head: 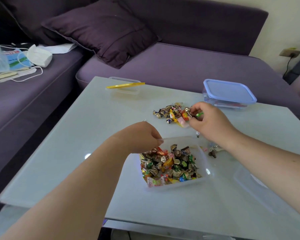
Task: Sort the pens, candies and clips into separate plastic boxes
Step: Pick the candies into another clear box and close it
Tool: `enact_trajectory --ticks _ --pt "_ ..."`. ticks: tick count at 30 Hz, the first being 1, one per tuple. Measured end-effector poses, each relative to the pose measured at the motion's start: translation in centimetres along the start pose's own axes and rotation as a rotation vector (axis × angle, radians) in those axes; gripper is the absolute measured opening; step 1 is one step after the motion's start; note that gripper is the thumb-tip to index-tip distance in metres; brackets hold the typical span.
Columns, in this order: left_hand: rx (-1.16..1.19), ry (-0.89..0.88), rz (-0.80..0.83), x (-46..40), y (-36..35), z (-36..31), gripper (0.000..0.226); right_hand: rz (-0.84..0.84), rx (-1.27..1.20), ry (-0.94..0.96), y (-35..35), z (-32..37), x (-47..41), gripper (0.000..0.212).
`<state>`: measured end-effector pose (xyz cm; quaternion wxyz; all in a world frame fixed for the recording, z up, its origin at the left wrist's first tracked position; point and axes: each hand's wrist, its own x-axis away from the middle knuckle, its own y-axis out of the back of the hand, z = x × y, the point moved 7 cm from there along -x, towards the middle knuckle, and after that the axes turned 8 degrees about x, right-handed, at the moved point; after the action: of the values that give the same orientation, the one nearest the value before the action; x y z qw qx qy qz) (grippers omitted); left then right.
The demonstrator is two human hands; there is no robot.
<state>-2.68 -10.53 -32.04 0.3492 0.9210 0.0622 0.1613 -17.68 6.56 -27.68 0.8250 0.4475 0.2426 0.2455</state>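
Item 1. Tabletop [76, 153]: pale glass, low, purple sofa [180, 66] beyond far edge.

Item 2. Open clear box [203, 163], near-centre, lidless, approx. half full of wrapped candies [170, 167]. Judged the candy box.

Item 3. Loose candy pile [170, 114], centre-right, toward far edge. Not yet boxed; a green wrapper [199, 114] sits at its right side.

Item 4. Left hand [137, 137]: fingers curled, pinching far-left rim of the open box, steadying it.

Item 5. Right hand [210, 120]: at right side of loose pile, fingertips pinched on a small item, prob. a candy w/ a thin stick-like part; exact type can't tell.

Item 6. Blue-lidded box [229, 91], far-right corner, closed; red/blue contents dimly visible, prob. pens.

Item 7. Yellow-lidded box [125, 85], far edge left of centre, lid askew; contents can't tell.

Item 8. Small clips/misc. [213, 150], just right of open box, partly under right forearm.

Step in hand: candy sorting, well along. Next move calls for carrying the pinched piece back over the open box and letting go, w/o scattering the pile; clips remain.
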Motion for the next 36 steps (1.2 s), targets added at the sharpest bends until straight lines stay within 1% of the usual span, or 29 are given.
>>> enact_trajectory --ticks 1,2,3,5,6,7,9,11,13,15,16,18,20,22,25,29,33,36 --pt "0.027 0.002 0.012 0.1 -0.1 0.0 0.023 0.001 -0.025 0.058 0.4 0.9 0.6 0.033" --pt "0.056 0.003 0.023 0.1 -0.2 0.0 0.022 0.038 -0.011 0.151 0.5 1.8 1.4 0.027" --pt "0.095 0.003 0.029 0.1 -0.2 -0.2 0.024 0.102 0.025 0.256 0.2 2.8 2.3 0.026" --pt "0.212 0.021 -0.007 0.0 0.3 -0.4 0.030 0.246 0.120 0.420 -0.7 3.8 4.1 0.035" --pt "0.276 0.039 -0.051 0.0 0.7 -0.5 0.030 0.270 0.124 0.438 -0.9 3.6 4.3 0.039" --pt "0.322 0.055 -0.099 -0.1 1.1 -0.4 0.028 0.260 0.065 0.394 -0.7 3.2 4.2 0.035" --pt "0.330 0.075 -0.165 -0.3 1.6 -0.4 0.027 0.166 -0.045 0.251 -0.2 1.4 3.0 0.014" --pt "0.305 0.090 -0.175 -0.5 1.6 -0.3 0.029 0.094 0.008 0.149 -0.3 -0.4 1.5 0.012" --pt "0.279 0.119 -0.152 -0.8 1.3 -0.3 0.032 0.124 0.066 0.115 -1.3 -1.4 0.1 0.009" --pt "0.258 0.143 -0.127 -1.1 1.1 -0.4 0.034 0.168 0.123 0.135 -2.8 -1.5 -1.5 0.012" --pt "0.265 0.142 -0.118 -1.3 1.0 -0.5 0.034 0.194 0.170 0.149 -3.5 -1.3 -2.3 0.017" --pt "0.279 0.130 -0.096 -1.8 0.7 -0.9 0.035 0.263 0.243 0.162 -5.1 -0.4 -3.9 0.035" --pt "0.245 0.143 -0.049 -2.3 0.3 -1.1 0.037 0.325 0.319 0.160 -6.5 0.2 -5.2 0.051" --pt "0.173 0.157 0.003 -2.9 -0.2 -1.1 0.038 0.352 0.458 0.186 -7.5 0.7 -6.1 0.056" --pt "0.054 0.167 0.040 -3.4 -0.5 -1.1 0.044 0.324 0.547 0.264 -8.0 1.8 -6.7 0.044" --pt "0.051 0.178 0.012 -4.0 -0.3 -0.9 0.049 0.271 0.537 0.344 -8.2 2.5 -6.3 0.025" --pt "0.051 0.206 -0.036 -4.6 -0.5 -0.2 0.053 0.236 0.458 0.348 -7.7 2.3 -5.8 0.025" --pt "0.054 0.200 -0.080 -4.6 -0.4 0.0 0.054 0.234 0.349 0.272 -7.1 1.8 -5.7 0.025"
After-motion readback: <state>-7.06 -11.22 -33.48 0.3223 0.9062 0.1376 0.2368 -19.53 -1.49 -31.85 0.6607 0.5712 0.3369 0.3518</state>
